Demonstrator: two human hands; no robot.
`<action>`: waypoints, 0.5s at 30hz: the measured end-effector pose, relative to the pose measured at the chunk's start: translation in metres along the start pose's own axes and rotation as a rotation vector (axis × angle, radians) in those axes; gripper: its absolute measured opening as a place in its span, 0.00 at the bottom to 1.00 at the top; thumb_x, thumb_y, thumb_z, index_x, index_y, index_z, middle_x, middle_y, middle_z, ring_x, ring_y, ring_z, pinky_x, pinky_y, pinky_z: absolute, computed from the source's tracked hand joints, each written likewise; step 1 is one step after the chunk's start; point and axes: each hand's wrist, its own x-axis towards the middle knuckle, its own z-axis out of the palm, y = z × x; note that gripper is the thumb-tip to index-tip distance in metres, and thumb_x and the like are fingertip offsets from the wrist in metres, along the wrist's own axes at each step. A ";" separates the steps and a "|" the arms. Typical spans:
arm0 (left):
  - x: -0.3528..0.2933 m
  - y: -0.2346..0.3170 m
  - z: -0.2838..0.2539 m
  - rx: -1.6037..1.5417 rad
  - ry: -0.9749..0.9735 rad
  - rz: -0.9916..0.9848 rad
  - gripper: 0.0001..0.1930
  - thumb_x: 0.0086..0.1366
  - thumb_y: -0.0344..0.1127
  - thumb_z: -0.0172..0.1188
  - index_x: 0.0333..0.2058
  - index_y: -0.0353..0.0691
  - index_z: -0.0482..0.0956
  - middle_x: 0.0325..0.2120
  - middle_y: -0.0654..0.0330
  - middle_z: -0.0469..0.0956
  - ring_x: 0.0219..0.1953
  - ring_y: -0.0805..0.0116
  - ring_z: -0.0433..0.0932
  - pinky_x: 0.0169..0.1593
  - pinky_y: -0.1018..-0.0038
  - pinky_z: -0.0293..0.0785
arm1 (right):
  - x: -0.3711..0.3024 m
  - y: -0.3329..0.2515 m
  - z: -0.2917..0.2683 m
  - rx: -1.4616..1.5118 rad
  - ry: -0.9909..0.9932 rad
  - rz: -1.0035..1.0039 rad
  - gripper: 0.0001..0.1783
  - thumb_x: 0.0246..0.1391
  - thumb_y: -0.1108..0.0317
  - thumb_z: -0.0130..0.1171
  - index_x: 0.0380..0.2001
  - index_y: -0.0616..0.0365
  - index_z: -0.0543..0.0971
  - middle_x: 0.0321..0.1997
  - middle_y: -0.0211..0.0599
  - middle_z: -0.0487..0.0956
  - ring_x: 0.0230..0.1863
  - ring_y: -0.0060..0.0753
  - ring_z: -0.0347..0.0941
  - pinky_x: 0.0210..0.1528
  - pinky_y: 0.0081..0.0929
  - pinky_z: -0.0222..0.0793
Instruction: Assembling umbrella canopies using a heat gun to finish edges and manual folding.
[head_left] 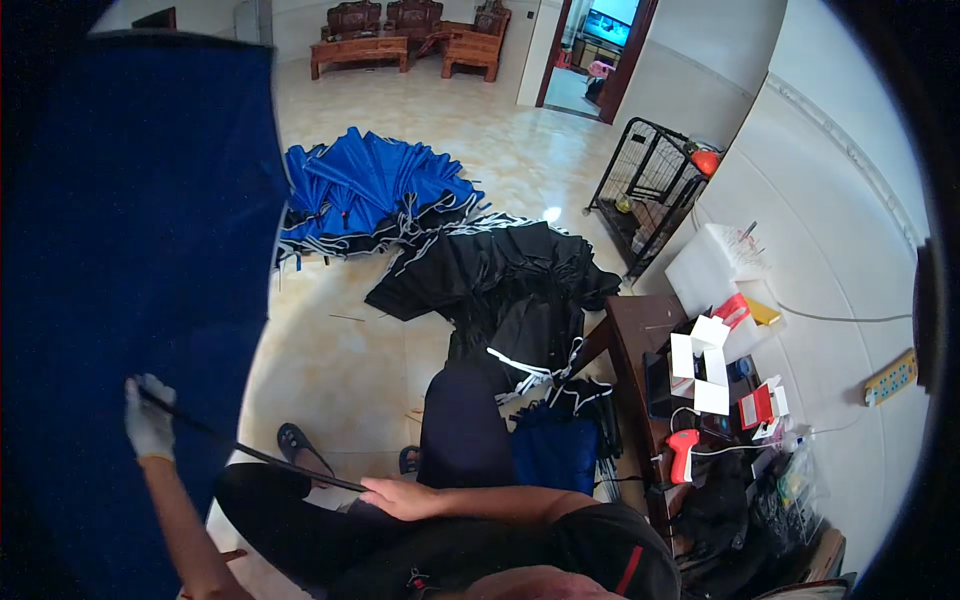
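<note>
A large dark blue umbrella (150, 220) stands opened on my left, its inside turned toward me. Its thin black shaft (270, 459) slants down from the canopy to my lap. My right hand (397, 497), bare, is closed around the lower end of the shaft above my thigh. Farther up, close to the cloth, my left hand (152, 418) in a white glove is closed on the shaft. The middle where ribs and shaft meet is too dark to make out.
Blue folded umbrellas (375, 185) and black ones (510, 280) with white edging lie heaped on the floor ahead. To my right, a brown wooden table (640, 325) bears an open white box (700, 365) and a red glue gun (682, 455). A black wire cage (650, 195) stands beyond.
</note>
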 end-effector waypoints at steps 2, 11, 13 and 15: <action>0.010 0.040 -0.008 -0.007 -0.018 -0.010 0.16 0.68 0.47 0.45 0.35 0.39 0.72 0.26 0.63 0.72 0.30 0.72 0.71 0.37 0.75 0.69 | 0.000 -0.023 -0.012 -0.005 -0.037 -0.003 0.15 0.61 0.59 0.43 0.37 0.63 0.67 0.27 0.56 0.72 0.31 0.62 0.68 0.31 0.48 0.61; 0.010 0.082 0.005 -0.002 -0.075 0.065 0.13 0.66 0.46 0.50 0.29 0.44 0.71 0.22 0.69 0.69 0.23 0.78 0.67 0.28 0.82 0.66 | -0.001 -0.022 -0.018 -0.080 -0.123 -0.034 0.16 0.61 0.58 0.41 0.42 0.60 0.67 0.28 0.56 0.74 0.31 0.62 0.69 0.32 0.49 0.62; 0.009 0.081 0.013 0.021 -0.084 0.082 0.13 0.66 0.46 0.50 0.28 0.44 0.71 0.21 0.69 0.69 0.22 0.78 0.67 0.28 0.82 0.66 | 0.001 -0.021 -0.018 -0.069 -0.141 -0.041 0.16 0.61 0.58 0.41 0.42 0.60 0.67 0.28 0.56 0.74 0.31 0.62 0.69 0.32 0.49 0.63; -0.002 0.084 0.030 0.075 -0.094 0.122 0.13 0.65 0.46 0.52 0.28 0.45 0.71 0.20 0.69 0.69 0.21 0.78 0.66 0.28 0.81 0.66 | 0.004 -0.031 -0.017 -0.018 -0.039 -0.161 0.15 0.61 0.59 0.41 0.42 0.60 0.67 0.28 0.56 0.74 0.31 0.60 0.70 0.32 0.48 0.63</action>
